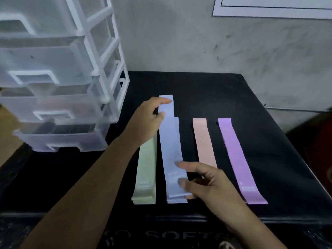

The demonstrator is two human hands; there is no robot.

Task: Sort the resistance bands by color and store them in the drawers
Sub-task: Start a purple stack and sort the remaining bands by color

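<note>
The blue bands (170,141) run front-to-back between the green bands (146,168) and the peach band (204,144), left hand (147,121) pinching the top one's far end, right hand (206,184) over the near end (can't tell if it's gripping), and the drawers (53,105) sit off left.

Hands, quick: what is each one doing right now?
Left hand: pinches the far end of the blue band.
Right hand: grips the near end of the same band.
</note>
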